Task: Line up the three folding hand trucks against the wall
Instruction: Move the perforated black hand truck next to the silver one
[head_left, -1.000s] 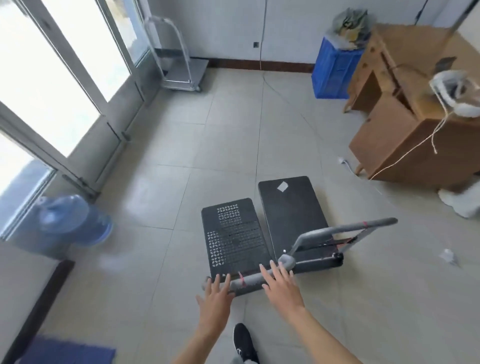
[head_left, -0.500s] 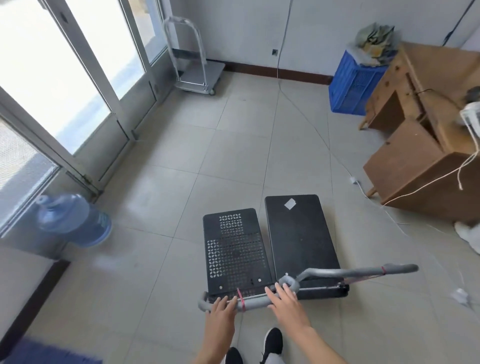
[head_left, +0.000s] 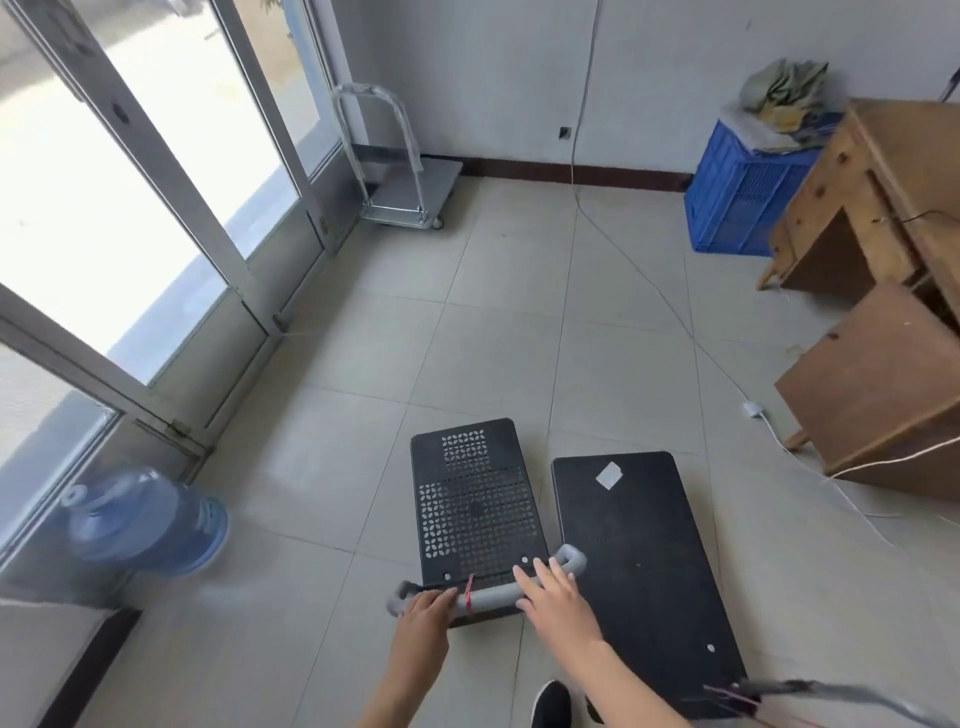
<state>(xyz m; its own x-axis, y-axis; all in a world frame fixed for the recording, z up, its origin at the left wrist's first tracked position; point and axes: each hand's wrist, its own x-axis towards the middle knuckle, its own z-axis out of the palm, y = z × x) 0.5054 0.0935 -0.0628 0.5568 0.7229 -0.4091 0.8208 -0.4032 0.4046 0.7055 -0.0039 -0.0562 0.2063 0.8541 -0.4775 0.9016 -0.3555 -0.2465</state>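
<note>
Both hands, left hand (head_left: 422, 609) and right hand (head_left: 553, 592), rest open-fingered on the perforated truck's handle (head_left: 485, 597), its long axis pointing away toward the far wall (head_left: 649, 78).

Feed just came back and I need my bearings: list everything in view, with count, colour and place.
perforated hand truck: 1, black deck, grey handle, floor centre
plain hand truck: 1, black, right of it, apart
silver hand truck: 1, far wall corner, handle upright
water jug: 1, blue, left by the glass doors
crate: 1, blue, far right wall
desk: 1, brown wood, right
cord: 1, white, across the floor
shoe: 1, black, bottom edge
left hand: on grey handle
right hand: on grey handle, fingers spread
</note>
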